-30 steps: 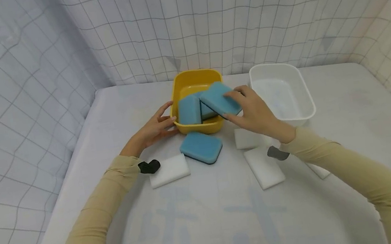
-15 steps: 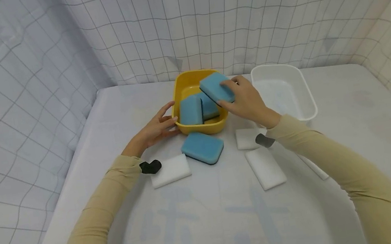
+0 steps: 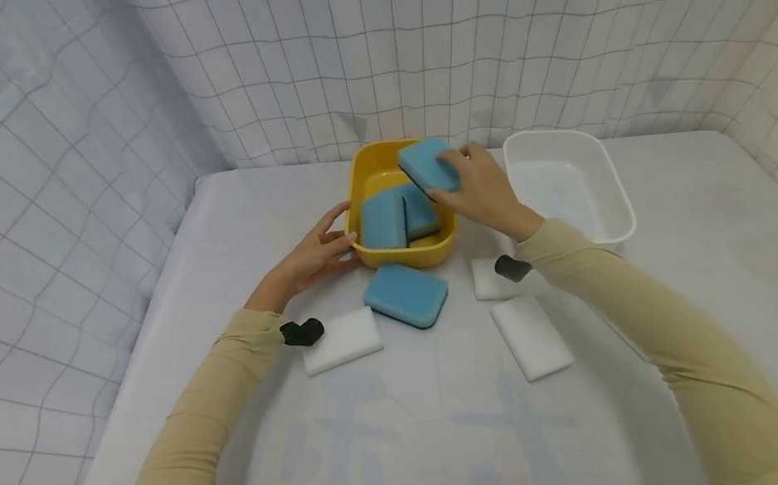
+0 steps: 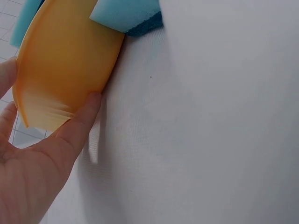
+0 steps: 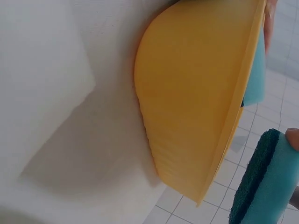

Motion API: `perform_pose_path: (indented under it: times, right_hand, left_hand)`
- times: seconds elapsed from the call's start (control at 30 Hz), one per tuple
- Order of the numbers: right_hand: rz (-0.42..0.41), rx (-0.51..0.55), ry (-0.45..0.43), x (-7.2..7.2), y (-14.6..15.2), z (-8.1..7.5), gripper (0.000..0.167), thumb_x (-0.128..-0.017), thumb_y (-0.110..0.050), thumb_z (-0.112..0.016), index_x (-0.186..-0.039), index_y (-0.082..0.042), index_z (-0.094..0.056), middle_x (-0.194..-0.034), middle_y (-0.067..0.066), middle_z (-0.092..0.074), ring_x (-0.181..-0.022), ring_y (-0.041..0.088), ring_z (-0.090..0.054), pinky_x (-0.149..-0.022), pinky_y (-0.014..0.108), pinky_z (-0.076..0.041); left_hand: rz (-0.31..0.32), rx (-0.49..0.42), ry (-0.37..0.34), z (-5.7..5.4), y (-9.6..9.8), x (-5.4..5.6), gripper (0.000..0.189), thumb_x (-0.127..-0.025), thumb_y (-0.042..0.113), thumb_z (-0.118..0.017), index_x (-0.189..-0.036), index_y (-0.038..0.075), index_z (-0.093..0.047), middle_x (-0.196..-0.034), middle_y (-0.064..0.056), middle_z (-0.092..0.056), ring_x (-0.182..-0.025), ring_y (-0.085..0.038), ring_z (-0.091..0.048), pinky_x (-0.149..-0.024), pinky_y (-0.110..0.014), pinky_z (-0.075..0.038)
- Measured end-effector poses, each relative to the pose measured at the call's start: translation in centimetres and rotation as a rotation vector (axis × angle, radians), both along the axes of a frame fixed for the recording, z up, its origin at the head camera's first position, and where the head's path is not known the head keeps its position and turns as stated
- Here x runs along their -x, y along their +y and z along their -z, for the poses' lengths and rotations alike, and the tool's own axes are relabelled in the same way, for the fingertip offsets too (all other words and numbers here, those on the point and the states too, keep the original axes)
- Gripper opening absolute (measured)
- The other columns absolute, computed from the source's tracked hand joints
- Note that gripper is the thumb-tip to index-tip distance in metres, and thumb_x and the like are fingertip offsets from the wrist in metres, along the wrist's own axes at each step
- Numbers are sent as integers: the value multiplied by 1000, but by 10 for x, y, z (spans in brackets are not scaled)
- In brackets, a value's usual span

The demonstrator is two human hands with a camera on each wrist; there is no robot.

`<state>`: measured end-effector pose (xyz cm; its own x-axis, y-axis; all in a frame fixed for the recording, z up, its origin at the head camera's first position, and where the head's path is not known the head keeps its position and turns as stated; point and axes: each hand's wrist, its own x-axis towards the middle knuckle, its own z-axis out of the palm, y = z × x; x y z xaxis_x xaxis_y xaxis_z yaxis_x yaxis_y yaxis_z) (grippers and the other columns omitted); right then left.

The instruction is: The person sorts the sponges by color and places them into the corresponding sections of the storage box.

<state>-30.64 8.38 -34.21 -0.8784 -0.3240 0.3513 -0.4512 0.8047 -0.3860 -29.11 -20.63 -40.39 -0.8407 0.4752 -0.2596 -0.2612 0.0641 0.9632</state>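
My right hand (image 3: 482, 188) pinches a blue sponge (image 3: 425, 165) with a dark scouring side, tilted above the right back part of a yellow basin (image 3: 406, 257). In the right wrist view this sponge (image 5: 275, 179) hangs beyond the basin's rim, with fingertips on its edge. My left hand (image 3: 308, 259) rests against the basin's left side, fingers at the rim and thumb low on the wall, as the left wrist view shows. Two blue sponges lie inside, one leaning (image 3: 382, 222) in front and one (image 3: 418, 209) to its right.
Another blue sponge (image 3: 406, 294) lies just in front of the basin. White foam blocks lie to the left (image 3: 343, 340) and right (image 3: 533, 337), one partly under the right wrist. A white basin (image 3: 628, 217) stands at the back right. Gridded cloth (image 3: 361, 54) hangs behind the table.
My right hand has carried the blue sponge up and back, from over the basin's front right to its right back side. My left hand stays at the basin.
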Motion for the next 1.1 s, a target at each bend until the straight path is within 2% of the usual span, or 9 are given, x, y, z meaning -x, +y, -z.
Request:
perform_pose_path:
  times: [0.37, 0.57, 0.8, 1.1]
  right_hand:
    - [54, 29, -102, 15, -12, 7, 60, -85, -40, -65, -132, -6, -50, -121, 24, -48, -102, 32, -50, -88, 45, -51]
    - [50, 24, -111, 18, -17, 11, 61, -85, -40, -65, -132, -5, -50, -121, 26, -47, -100, 33, -51, -88, 45, -52]
    - [88, -9, -152, 22, -22, 13, 61, -87, -42, -63, -134, -7, -47, -122, 23, -46, -101, 32, -49, -87, 44, -52]
    - [104, -31, -173, 22, -28, 15, 62, -87, -42, -62, -136, -7, -45, -122, 22, -45, -101, 30, -47, -84, 42, -53]
  left_hand:
    - [-7, 15, 12, 2, 0, 1, 65, -98, 18, -47, -149, 40, -12, -152, -20, -16, -139, -34, -29, -112, -50, -35]
    - [-9, 14, 8, 0, 0, 0, 64, -99, 17, -46, -149, 39, -12, -152, -20, -15, -139, -35, -28, -112, -50, -34]
    - [-10, 16, 9, 0, 1, 0, 65, -99, 18, -47, -149, 39, -11, -152, -20, -14, -140, -35, -27, -113, -51, -33]
    - [-8, 10, 9, -2, 1, -1, 65, -99, 17, -46, -149, 38, -11, -152, -21, -13, -140, -35, -26, -113, -51, -33]
